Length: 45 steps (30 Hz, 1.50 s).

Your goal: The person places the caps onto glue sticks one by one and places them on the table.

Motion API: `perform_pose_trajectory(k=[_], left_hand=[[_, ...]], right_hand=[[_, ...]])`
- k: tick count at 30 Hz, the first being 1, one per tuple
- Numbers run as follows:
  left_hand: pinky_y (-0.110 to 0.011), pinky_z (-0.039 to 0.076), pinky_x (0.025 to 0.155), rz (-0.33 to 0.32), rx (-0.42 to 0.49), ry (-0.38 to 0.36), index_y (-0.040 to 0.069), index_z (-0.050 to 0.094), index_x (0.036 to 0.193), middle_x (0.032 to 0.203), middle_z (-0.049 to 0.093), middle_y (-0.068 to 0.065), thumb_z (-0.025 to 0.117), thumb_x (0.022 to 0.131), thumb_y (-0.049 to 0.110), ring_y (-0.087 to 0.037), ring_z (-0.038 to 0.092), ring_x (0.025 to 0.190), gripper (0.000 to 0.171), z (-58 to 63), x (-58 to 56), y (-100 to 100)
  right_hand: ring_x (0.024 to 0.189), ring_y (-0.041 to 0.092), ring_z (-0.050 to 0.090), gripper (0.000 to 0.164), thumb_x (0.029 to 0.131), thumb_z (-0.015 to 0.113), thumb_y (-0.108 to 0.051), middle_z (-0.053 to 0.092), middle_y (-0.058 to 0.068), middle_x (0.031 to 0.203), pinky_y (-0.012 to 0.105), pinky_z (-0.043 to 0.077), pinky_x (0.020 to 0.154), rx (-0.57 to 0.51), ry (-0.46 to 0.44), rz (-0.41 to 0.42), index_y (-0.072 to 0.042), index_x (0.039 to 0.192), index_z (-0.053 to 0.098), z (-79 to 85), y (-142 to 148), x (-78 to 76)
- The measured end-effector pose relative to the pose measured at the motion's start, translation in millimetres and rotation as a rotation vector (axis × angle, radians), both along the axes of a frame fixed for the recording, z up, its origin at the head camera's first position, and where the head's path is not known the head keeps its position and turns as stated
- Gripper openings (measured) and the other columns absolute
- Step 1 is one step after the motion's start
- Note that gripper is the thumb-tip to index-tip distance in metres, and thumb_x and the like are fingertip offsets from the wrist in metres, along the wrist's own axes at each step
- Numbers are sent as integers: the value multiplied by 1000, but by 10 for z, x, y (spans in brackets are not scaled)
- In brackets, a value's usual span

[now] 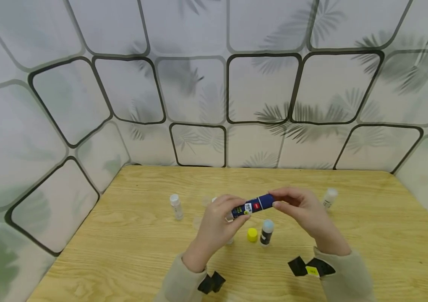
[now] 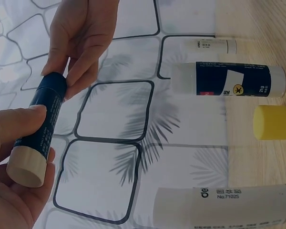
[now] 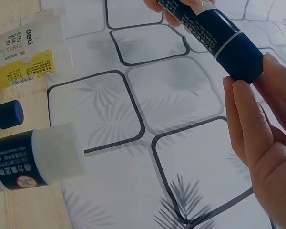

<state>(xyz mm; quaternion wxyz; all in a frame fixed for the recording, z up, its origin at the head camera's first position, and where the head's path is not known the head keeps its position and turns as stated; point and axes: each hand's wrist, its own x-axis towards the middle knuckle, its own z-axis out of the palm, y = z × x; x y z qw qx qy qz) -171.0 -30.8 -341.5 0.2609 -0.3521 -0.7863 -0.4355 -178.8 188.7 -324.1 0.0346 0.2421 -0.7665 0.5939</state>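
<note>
A dark blue glue stick [image 1: 256, 204] with a pale base is held in the air, tilted, its blue cap end to the right. My left hand [image 1: 217, 222] grips the barrel near the base, the thumb [image 2: 19, 126] lying along its side. At the other end my right hand [image 1: 306, 212] pinches the blue cap [image 3: 243, 59] between thumb and fingers. Below the hands, a dark-labelled glue stick [image 1: 266, 234] stands upright on the table, its pale top uncovered. Beside it lies a yellow cap [image 1: 252, 235].
White glue sticks stand at the left [image 1: 176, 207] and right [image 1: 329, 199] of the wooden table [image 1: 123, 251]. The right wrist view shows a loose dark blue cap [image 3: 9, 114] and a yellow-labelled glue stick [image 3: 24, 72]. Patterned panels [image 1: 199, 100] enclose the back and sides.
</note>
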Motion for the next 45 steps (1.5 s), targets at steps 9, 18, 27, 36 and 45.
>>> perform_pose_trajectory(k=[9, 18, 27, 36, 45], left_hand=[[-19, 47, 68, -7, 48, 67, -2, 65, 88, 88, 60, -7, 74, 69, 2, -14, 56, 80, 22, -4, -3, 17], [-18, 46, 68, 55, -13, 108, 1, 64, 88, 87, 60, -5, 76, 68, 4, -13, 55, 80, 24, 5, 23, 39], [-16, 46, 67, 54, -27, 43, 1, 62, 90, 89, 60, -5, 73, 70, 4, -12, 56, 79, 23, 23, 27, 30], [-13, 42, 52, 30, -83, -134, 2, 61, 94, 85, 59, -4, 70, 71, 5, -8, 50, 65, 25, -22, 27, 56], [-14, 46, 65, -54, -73, -236, 1, 60, 98, 87, 60, -4, 69, 73, 5, -8, 55, 77, 27, -89, 2, 129]], right_hand=[[82, 10, 60, 24, 85, 57, -4, 59, 16, 100, 24, 49, 69, 72, 56, -108, 5, 107, 60, 52, -89, 58], [84, 9, 59, 26, 87, 54, -5, 59, 17, 101, 23, 48, 70, 86, 95, -101, 6, 110, 57, 51, -96, 86], [86, 16, 59, 29, 84, 60, -9, 58, 16, 103, 24, 49, 72, 72, 42, -128, 4, 109, 57, 36, -111, 67], [83, 13, 60, 25, 82, 61, -2, 59, 12, 99, 26, 50, 70, -2, 82, -93, 5, 106, 59, 22, -145, 84], [84, 13, 61, 24, 81, 60, 1, 59, 11, 99, 27, 49, 71, -42, 117, -73, 6, 105, 59, 26, -202, 116]])
